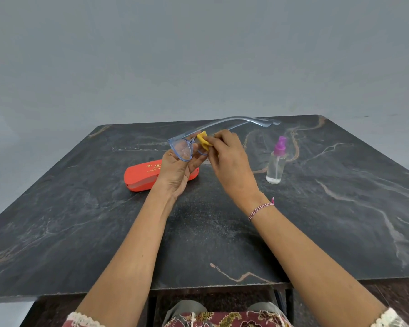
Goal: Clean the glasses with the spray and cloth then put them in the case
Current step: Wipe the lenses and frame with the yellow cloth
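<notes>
Left hand grips glasses over table centre, off edges | right hand pinches cloth at lens

L hand holds glasses, R hand rubs w/ cloth

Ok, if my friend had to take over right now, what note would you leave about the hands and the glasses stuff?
Left hand: holds the blue-framed glasses above the table, one temple unfolded.
Right hand: pinches the yellow cloth against one lens.
Spray bottle: upright on the table, right of the hands.
Orange case: on the table behind the left hand.
Done: wiping under way; spraying cannot be told.
Left: finish wiping, fold the glasses, put them in the case.
</notes>
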